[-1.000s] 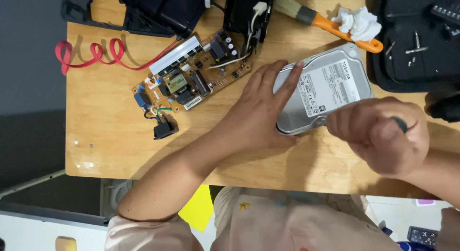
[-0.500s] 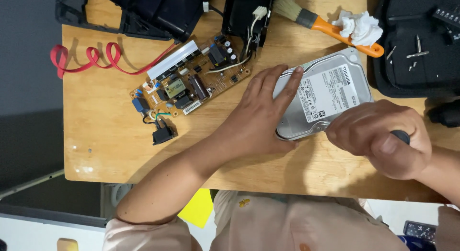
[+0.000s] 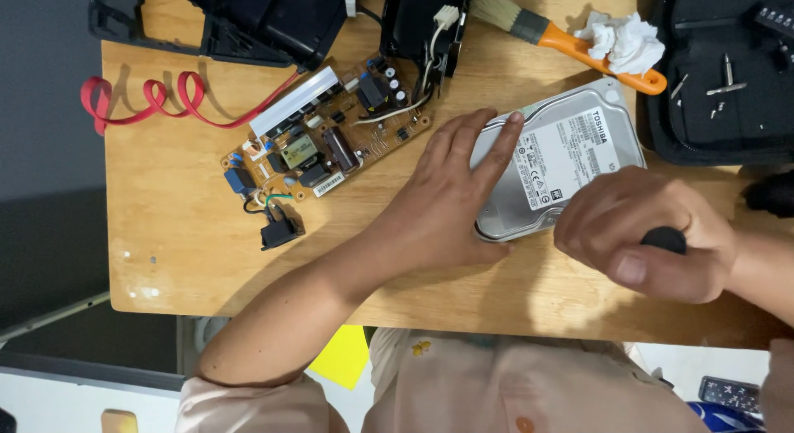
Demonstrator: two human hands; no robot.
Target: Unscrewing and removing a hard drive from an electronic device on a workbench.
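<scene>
— Silver metal under the palms: how many drives are lying on the tabletop (image 3: 165,259)?

— One drive (image 3: 562,164), resting flat near the right end of the wood, its white label facing up. The left hand (image 3: 447,205) is pressing on its left edge, fingers spread and flat, holding nothing. The right hand (image 3: 641,234) is sitting at the drive's lower right corner, fist curled tight around one black handle (image 3: 664,239); only the handle's end is showing, so the tool's tip is hidden.

— And the rest, counted?

— One board (image 3: 327,139), brown and crowded with parts, is lying left of the drive, well apart from it. One red cable (image 3: 157,98) is looping at the far left. One brush (image 3: 571,36) with an orange handle is lying above the drive, one white tissue (image 3: 624,36) bunched on its handle end. One black case (image 3: 719,77) is sitting at the top right, with a few loose bits (image 3: 726,73) on it; I cannot count them exactly. One black plug (image 3: 279,232) is dangling from the board on thin wires.
</scene>
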